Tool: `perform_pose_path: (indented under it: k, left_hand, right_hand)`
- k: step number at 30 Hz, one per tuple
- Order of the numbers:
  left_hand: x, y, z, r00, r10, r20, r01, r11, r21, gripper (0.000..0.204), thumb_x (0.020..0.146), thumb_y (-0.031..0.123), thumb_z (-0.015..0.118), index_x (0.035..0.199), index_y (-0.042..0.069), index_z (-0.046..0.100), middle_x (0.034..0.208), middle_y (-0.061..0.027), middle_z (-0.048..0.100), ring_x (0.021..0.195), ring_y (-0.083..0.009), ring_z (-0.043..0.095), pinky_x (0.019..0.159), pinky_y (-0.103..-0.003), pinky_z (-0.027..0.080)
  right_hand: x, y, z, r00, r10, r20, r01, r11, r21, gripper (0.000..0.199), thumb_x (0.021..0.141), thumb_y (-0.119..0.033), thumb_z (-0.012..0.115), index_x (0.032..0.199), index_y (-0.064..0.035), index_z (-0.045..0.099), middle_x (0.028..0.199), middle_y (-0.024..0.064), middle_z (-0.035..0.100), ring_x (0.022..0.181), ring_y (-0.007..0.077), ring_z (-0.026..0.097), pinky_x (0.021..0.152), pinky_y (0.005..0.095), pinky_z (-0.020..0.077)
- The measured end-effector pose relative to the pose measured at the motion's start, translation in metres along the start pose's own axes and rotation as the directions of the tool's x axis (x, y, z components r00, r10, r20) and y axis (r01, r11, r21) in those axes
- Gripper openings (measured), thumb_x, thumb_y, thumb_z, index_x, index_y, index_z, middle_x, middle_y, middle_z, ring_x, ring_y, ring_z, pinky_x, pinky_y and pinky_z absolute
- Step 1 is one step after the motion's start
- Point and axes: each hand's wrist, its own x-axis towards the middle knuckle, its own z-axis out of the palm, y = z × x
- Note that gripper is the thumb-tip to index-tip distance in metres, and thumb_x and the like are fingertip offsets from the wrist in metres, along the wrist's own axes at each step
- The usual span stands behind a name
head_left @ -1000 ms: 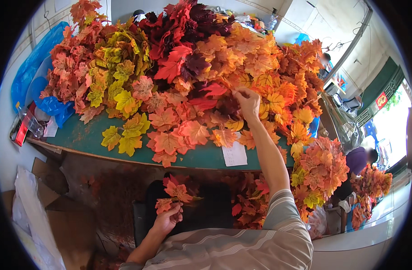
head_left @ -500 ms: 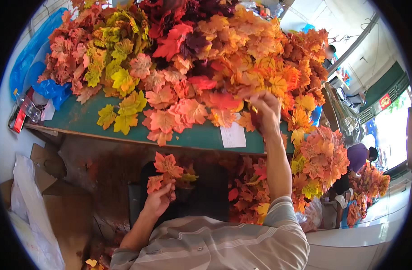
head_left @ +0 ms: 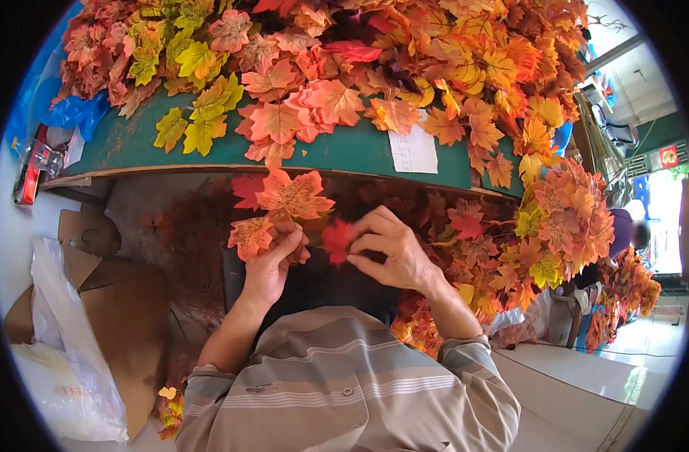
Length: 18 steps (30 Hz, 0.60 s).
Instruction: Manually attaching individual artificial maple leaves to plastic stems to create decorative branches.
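Between the thumb and fingers of my left hand (head_left: 275,262) is a small bunch of artificial maple leaves (head_left: 295,196). Orange leaves with dark speckles make up its front, and a red leaf shows behind them. My right hand (head_left: 389,248) is close by on the right, its fingers pinched on a red artificial leaf (head_left: 336,241) that looks blurred. Both hands are over my lap, below the table's front edge. The stems inside my left hand are mostly hidden by the fingers.
Heaps of orange, yellow, green and red leaves (head_left: 465,60) cover the green table (head_left: 231,147). A handwritten paper (head_left: 414,151) lies near its edge. More leaf bunches (head_left: 563,218) hang at the right. At lower left stand a cardboard box (head_left: 126,324) and white plastic bag (head_left: 73,354). Another person (head_left: 621,230) is far right.
My right hand has come down from the leaf heap to beside my left hand, bringing a red leaf. My left hand has risen slightly with its bunch. The view has tilted lower.
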Motion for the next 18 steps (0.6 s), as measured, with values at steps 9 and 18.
perform_pose_path:
  k: [9,18]
  left_hand:
    - [-0.016,-0.002,0.010,0.998,0.048,-0.032,-0.042,0.985,0.168,0.010,0.088,0.012,0.065,0.092,0.004,0.060,0.085,-0.0035,0.060,0.073,-0.0110,0.059,0.062,-0.026,0.049]
    - [-0.021,-0.009,0.013,0.984,0.177,-0.012,-0.163,0.928,0.335,0.009,0.088,0.008,0.065,0.088,0.002,0.058,0.084,-0.0022,0.058,0.072,-0.0105,0.057,0.065,-0.022,0.048]
  right_hand:
    - [-0.009,-0.009,0.051,0.925,0.351,0.144,-0.362,0.704,0.611,0.012,0.085,-0.008,0.068,0.088,0.0004,0.062,0.080,0.0066,0.068,0.070,0.0088,0.060,0.063,0.0254,0.0484]
    - [-0.017,-0.010,0.057,0.907,0.415,0.071,-0.373,0.714,0.593,0.011,0.082,-0.004,0.070,0.090,0.0029,0.065,0.082,0.0074,0.070,0.073,0.0097,0.064,0.067,0.0238,0.0518]
